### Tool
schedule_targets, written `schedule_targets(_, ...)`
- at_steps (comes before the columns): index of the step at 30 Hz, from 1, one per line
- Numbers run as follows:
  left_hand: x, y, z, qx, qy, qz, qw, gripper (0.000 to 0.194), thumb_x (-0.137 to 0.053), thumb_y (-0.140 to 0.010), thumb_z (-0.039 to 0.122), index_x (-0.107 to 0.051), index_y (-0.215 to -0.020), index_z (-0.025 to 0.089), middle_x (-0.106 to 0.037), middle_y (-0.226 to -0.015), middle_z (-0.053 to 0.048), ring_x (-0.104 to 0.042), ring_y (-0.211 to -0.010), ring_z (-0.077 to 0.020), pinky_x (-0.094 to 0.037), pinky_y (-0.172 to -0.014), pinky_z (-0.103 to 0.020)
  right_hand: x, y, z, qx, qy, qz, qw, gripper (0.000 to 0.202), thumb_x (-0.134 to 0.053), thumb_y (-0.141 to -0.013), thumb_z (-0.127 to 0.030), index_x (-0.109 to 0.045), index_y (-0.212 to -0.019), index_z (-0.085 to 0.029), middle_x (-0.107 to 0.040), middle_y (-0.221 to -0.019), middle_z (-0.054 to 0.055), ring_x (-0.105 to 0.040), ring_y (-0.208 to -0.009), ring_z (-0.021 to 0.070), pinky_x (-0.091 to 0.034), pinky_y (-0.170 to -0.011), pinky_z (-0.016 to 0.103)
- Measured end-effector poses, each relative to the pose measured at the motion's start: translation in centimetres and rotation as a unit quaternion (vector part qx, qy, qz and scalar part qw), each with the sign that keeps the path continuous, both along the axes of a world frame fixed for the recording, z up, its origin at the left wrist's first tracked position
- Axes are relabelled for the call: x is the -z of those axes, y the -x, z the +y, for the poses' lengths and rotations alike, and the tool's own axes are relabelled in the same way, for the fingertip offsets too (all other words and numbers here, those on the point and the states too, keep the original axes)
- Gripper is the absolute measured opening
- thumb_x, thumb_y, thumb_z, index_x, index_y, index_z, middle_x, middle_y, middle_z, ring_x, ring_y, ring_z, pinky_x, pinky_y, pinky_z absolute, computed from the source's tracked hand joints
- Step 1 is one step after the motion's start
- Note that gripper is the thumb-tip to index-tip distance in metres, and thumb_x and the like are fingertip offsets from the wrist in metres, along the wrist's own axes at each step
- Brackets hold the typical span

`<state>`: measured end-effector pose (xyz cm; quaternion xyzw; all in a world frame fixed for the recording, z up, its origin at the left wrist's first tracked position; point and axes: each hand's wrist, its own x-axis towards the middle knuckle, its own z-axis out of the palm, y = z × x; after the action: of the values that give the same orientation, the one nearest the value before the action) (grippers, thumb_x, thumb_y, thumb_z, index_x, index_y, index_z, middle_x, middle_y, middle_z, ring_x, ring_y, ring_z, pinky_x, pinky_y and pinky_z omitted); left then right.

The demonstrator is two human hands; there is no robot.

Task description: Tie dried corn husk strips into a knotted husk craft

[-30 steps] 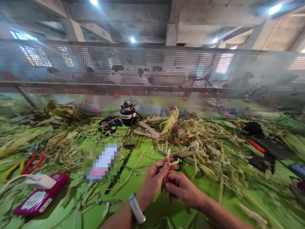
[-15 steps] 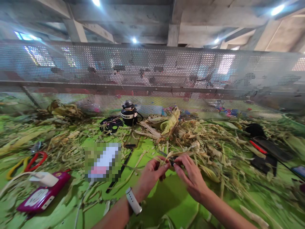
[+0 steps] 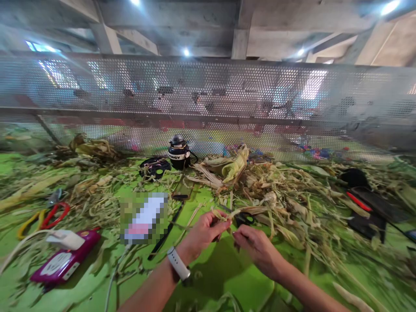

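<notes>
My left hand (image 3: 208, 229), with a white watch band (image 3: 178, 263) on its wrist, pinches a pale strip of dried plant husk (image 3: 224, 216) between thumb and fingers. Just right of it, my right hand (image 3: 255, 247) is closed, its fingertips close to the strip's lower end. Whatever those fingers hold is too small to make out. Black-handled scissors (image 3: 244, 219) lie right behind my right hand, their blades partly covered by plant scraps. A heap of dry husks and leaves (image 3: 260, 190) spreads beyond both hands.
On the left are red-and-yellow-handled pliers (image 3: 45, 219) and a magenta power strip (image 3: 66, 255) with a white charger (image 3: 65, 239). A black jar-shaped bottle (image 3: 178, 152) stands before a perforated metal screen (image 3: 208, 95). A black ruler-like strip (image 3: 167, 232) lies left of centre. People are behind the screen.
My right hand has moved slightly down and its fingers have curled in. A dark thing was between my fingertips; now the scissors show lying behind the hand. The left hand still pinches the husk strip.
</notes>
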<state>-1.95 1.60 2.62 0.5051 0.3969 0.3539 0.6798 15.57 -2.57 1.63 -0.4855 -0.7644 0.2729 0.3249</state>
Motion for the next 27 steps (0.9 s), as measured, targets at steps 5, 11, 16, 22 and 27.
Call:
schedule_targets(5,0.6,-0.3,-0.7,0.157,-0.016,0.009,0.987,0.031,-0.076,-0.062,0.034,-0.061,-0.081,0.014,-0.061,-0.074,0.000,-0.049,-0.063,-0.0098,-0.037,-0.059,-0.022,-1.4,-1.2,0.2,0.062,-0.136,-0.057,0.987,0.027,-0.043,-0.090,-0.035,-0.048,-0.069,-0.018,-0.050,-0.071,0.003,-0.047,-0.073,0.0173,-0.036,-0.068,0.029)
schedule_targets(11,0.7,-0.8,-1.8,0.244,-0.045,0.019,0.968,0.031,-0.070,-0.068,0.023,-0.055,-0.095,0.018,-0.061,-0.087,0.000,-0.054,-0.083,-0.0150,-0.041,-0.074,-0.026,-0.6,-0.8,0.5,-0.082,0.064,-0.002,0.995,0.044,-0.033,-0.093,-0.047,-0.044,-0.062,-0.017,-0.039,-0.061,-0.004,-0.038,-0.057,0.0101,-0.028,-0.052,0.022)
schedule_targets(16,1.1,-0.7,-1.7,0.219,-0.037,0.053,0.974,0.032,-0.071,-0.064,0.023,-0.048,-0.086,0.018,-0.053,-0.075,0.005,-0.047,-0.056,-0.0063,-0.039,-0.053,-0.020,-0.4,-0.4,0.3,-0.055,0.112,-0.014,0.992,0.042,-0.049,-0.084,-0.049,-0.040,-0.058,-0.017,-0.032,-0.056,-0.006,-0.029,-0.053,0.0080,-0.021,-0.047,0.022)
schedule_targets(22,1.1,-0.8,-1.7,0.204,0.023,0.031,0.978,0.042,-0.073,-0.064,0.038,-0.044,-0.088,0.019,-0.055,-0.062,0.006,-0.051,-0.042,-0.0072,-0.041,-0.044,-0.021,-0.8,-0.6,0.5,-0.075,0.126,0.062,0.987,0.039,-0.044,-0.087,-0.043,-0.038,-0.058,-0.017,-0.032,-0.059,-0.005,-0.030,-0.056,0.0086,-0.024,-0.050,0.022)
schedule_targets(27,0.8,-0.3,-1.2,0.229,0.030,0.037,0.972,0.038,-0.072,-0.066,0.038,-0.059,-0.095,0.017,-0.058,-0.059,0.004,-0.052,-0.046,-0.0087,-0.041,-0.049,-0.021,-0.8,-0.7,0.4,-0.063,0.137,0.116,0.982,0.040,-0.045,-0.087,-0.047,-0.037,-0.059,-0.018,-0.031,-0.059,-0.005,-0.030,-0.055,0.0084,-0.025,-0.048,0.021)
